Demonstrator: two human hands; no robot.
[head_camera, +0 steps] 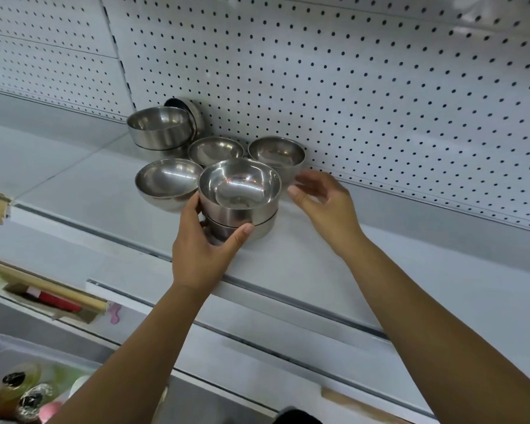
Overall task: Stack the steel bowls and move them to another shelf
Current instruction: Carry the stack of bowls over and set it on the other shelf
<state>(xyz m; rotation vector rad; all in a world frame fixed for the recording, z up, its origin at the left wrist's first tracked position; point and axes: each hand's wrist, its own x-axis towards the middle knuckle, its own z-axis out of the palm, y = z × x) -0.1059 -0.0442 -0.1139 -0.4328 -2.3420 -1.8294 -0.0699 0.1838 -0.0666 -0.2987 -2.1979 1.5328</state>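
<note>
A white metal shelf (395,270) runs across a shop fixture, backed by a white pegboard panel (349,87). Lower shelf edges step down towards the viewer, and at the bottom left a clear plastic bin (0,347) holds bottles.

Both bare forearms reach up and forward over the shelf edge. The left hand (202,249) grips a stack of two steel bowls (239,191): its thumb (246,230) presses the near wall where the two bowls meet, and its fingers curl round the stack's left side. Whether the stack rests on the shelf or is just lifted cannot be told.

The right hand (325,203) sits just right of the stack, palm turned left, its fingers loosely spread and holding nothing. Just beyond its fingertips stands a single steel bowl (277,153) against the pegboard; whether they touch cannot be told.

Just left of the left hand's fingers sits a round-bottomed bowl (166,182). Behind the stack stands another bowl (214,149). Further back left is a second stack of bowls (158,127), with a bowl on its side (193,111) behind it.
</note>
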